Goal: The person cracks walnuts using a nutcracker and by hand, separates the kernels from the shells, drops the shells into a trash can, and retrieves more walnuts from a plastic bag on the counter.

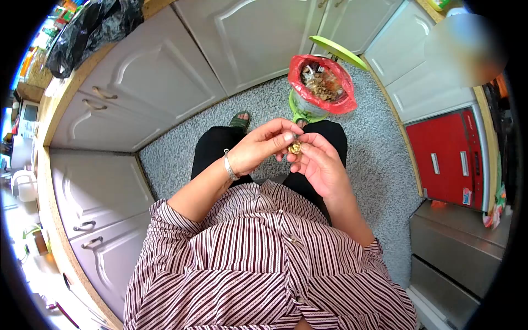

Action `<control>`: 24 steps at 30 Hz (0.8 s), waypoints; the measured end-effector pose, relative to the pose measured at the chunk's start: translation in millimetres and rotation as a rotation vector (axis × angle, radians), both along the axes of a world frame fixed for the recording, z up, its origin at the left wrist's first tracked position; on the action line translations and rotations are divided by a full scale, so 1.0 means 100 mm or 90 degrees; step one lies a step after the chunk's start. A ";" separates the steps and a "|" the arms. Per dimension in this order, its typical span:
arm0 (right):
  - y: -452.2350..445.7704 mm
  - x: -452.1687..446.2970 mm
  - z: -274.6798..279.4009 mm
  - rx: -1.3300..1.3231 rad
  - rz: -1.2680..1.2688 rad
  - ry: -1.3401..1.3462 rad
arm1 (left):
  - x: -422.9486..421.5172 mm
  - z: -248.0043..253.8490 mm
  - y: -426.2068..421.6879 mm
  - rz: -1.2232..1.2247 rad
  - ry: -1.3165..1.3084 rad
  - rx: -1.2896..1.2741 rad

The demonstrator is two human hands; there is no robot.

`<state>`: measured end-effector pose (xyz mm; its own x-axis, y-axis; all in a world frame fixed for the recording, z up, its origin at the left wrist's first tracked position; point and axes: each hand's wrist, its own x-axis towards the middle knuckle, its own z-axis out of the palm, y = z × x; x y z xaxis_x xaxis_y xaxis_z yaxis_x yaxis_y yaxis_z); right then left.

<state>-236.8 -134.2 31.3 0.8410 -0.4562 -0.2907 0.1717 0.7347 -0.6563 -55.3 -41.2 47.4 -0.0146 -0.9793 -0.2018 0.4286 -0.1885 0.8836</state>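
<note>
A small yellowish-brown piece (pixel 295 148), perhaps a nut, is pinched between both hands above my lap. My left hand (pixel 263 147) wears a bracelet at the wrist and grips the piece from the left with thumb and fingers. On the other side, my right hand (pixel 319 162) holds it with thumb and forefinger. Just beyond the hands stands a bin with a red bag (pixel 349 99), part filled with brown scraps (pixel 322 85). Its green lid (pixel 340 50) is raised behind it.
Pale cabinets (pixel 253 38) surround the grey carpet (pixel 379 165). A black plastic bag (pixel 93 36) lies on the counter at upper left. To the right are a red panel (pixel 443 157) and metallic drawers (pixel 454 242). My knees flank the hands.
</note>
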 end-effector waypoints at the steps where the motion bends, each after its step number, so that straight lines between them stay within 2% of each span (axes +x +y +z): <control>1: 0.01 0.02 0.01 -0.009 0.010 0.001 | 0.00 -0.03 0.05 0.006 0.003 0.003; 3: 0.05 0.06 0.06 -0.007 0.015 0.027 | 0.00 -0.08 0.13 -0.013 -0.106 -0.046; 11: 0.18 0.10 0.10 -0.076 0.045 0.076 | -0.03 -0.17 0.29 0.011 -0.024 -0.028; 14: 0.20 0.13 0.09 -0.082 0.036 0.105 | -0.13 -0.23 0.31 0.063 -0.087 -0.025; 16: 0.22 0.15 0.09 -0.085 0.032 0.114 | -0.21 -0.27 0.32 0.154 -0.250 -0.073; 24: 0.29 0.20 0.04 -0.063 0.006 0.111 | -0.32 -0.40 0.36 0.246 -0.277 -0.069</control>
